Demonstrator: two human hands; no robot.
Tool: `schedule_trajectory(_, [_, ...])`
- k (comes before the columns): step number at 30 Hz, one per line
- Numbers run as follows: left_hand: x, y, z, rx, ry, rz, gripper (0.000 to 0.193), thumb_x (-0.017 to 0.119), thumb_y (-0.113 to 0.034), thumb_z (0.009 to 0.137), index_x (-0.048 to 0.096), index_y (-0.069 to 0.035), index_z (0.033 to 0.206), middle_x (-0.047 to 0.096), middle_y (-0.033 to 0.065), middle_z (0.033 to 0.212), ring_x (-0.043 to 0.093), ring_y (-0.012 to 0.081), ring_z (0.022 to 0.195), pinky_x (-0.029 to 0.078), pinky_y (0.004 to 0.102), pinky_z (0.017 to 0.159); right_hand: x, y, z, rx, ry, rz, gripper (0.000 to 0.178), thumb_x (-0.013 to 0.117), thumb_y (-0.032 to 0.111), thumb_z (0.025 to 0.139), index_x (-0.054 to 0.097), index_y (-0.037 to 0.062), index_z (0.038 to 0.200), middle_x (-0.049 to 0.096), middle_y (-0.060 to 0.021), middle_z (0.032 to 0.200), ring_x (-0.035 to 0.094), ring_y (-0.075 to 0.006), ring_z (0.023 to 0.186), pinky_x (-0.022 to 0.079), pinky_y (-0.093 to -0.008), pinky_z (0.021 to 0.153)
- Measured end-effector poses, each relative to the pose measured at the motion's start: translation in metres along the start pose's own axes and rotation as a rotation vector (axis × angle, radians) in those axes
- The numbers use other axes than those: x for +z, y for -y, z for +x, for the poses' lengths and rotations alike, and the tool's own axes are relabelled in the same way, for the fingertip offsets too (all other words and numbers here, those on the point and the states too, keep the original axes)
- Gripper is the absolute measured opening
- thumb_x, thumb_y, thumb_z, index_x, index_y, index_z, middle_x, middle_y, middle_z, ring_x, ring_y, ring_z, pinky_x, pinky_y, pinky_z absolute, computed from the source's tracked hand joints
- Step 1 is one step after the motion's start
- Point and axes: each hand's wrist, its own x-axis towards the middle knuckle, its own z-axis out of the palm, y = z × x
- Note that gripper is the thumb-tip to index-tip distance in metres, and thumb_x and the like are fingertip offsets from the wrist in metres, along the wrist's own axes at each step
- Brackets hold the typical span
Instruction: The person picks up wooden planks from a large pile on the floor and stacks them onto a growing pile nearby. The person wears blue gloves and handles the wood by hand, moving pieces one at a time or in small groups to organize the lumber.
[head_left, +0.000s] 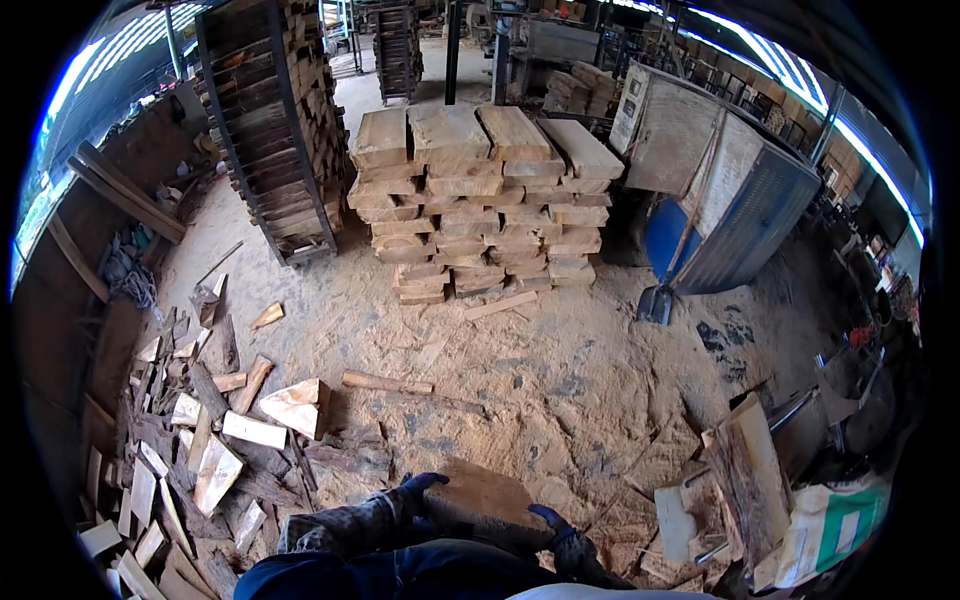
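dark blue clothing [400, 575]: nearest to my camera, spread across the lower edge; a grey patterned sleeve [340, 522] runs up from its left side.

wooden block [485, 500]: just in front of the clothing, held between both hands, its broad brown face turned up toward me; i cannot tell whether its underside touches anything.

left hand [425, 484]: in a dark blue glove, fingers curled over the block's upper left corner, holding it; the grip underneath is hidden from where i sit.

right hand [553, 522]: gloved to match, fingers bent around the block's right end, holding it too.

sawdust floor [520, 370]: pale, with darker patches, stretching ahead of the hands.

offcuts [215, 470]: a loose heap to the left, some barky, some freshly cut and pale.

bark-edged slab [750, 480]: leaning at the right, near a green and white sack [835, 530].

plank stack [485, 220]: straight ahead of me, well apart from the hands, in several layers with four broad pieces side by side on top.

tall rack [250, 120]: dark-framed and packed with wood, behind the stack's left side.

shovel [655, 304]: blade on the floor, handle leaning against a large metal bin [755, 220], right of the stack.
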Motion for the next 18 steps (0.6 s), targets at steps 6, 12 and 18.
schedule_trajectory(6, [0.004,-0.158,0.029,0.127,-0.244,-0.216,0.035,0.062,-0.032,0.084,0.061,-0.012,0.113,0.069,0.0091,0.1,0.067,0.028,0.08,0.054,0.0448,0.075,0.095,0.204,0.09,0.128,0.05,0.244,0.04,0.045,0.022,0.098,0.047,0.0028,0.133,0.053,-0.012,0.131,0.056,-0.0262,0.114,0.048,-0.0405,0.097])
schedule_trajectory(12, [-0.006,-0.399,-0.008,0.826,0.019,-0.034,0.04,0.063,-0.024,0.085,0.058,-0.005,0.121,0.064,0.0133,0.114,0.065,0.0275,0.099,0.053,0.0425,0.088,0.262,0.473,0.151,-0.467,0.106,-0.328,0.05,0.048,0.03,0.096,0.04,0.0051,0.139,0.044,-0.0113,0.14,0.046,-0.0255,0.126,0.045,-0.0386,0.102])
schedule_trajectory(18, [0.052,-0.665,-0.073,1.031,0.429,-0.214,0.064,0.063,-0.048,0.084,0.05,-0.005,0.129,0.06,0.0174,0.119,0.062,0.0314,0.103,0.05,0.0436,0.093,0.408,0.679,0.188,-0.643,0.174,-0.029,0.065,0.046,0.051,0.093,0.038,0.0061,0.14,0.04,-0.0155,0.142,0.046,-0.0293,0.125,0.042,-0.0406,0.103])
